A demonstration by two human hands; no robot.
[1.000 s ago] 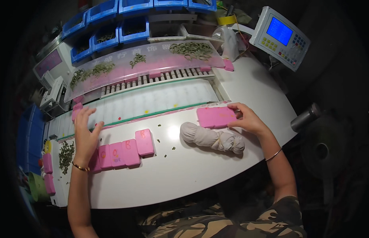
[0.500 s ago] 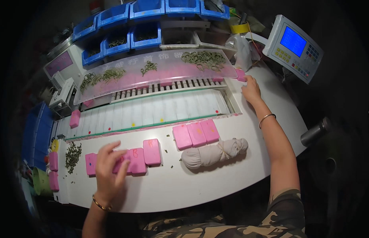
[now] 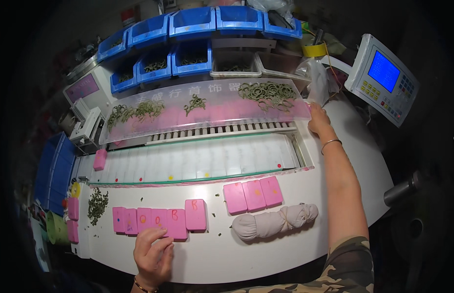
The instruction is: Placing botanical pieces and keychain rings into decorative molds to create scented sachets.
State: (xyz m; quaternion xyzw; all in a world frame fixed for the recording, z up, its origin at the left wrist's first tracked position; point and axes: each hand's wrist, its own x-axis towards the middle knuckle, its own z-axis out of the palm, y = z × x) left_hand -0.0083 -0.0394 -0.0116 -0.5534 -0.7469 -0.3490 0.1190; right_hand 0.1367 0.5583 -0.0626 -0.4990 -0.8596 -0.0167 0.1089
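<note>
My left hand (image 3: 154, 253) hovers at the near edge of a row of pink rectangular blocks (image 3: 176, 224), fingers loosely bent and apart, holding nothing. Its fingertips overlap the blocks; whether they touch is unclear. The blocks bear coloured marks. My right arm reaches far across the table. At the right end of a translucent shelf (image 3: 207, 117), my right hand (image 3: 319, 119) is closed on a pink block (image 3: 307, 109), mostly hidden by the fingers and shelf. Behind the shelf, a row of pink shapes shows through, above a roller track (image 3: 197, 133).
Green ring-like pieces (image 3: 268, 93) lie on the shelf. A glass-edged white panel (image 3: 227, 154) fronts the rollers. Three pink blocks (image 3: 254, 195) and a tied cloth roll (image 3: 275, 222) lie centre right. Blue bins (image 3: 191, 22) line the back; a control screen (image 3: 384, 73) stands right.
The view has shifted, lowering the scene. My left hand has drawn back toward the table's front, uncovering more blocks. My right hand stays at the shelf's end, its pink block now more hidden.
</note>
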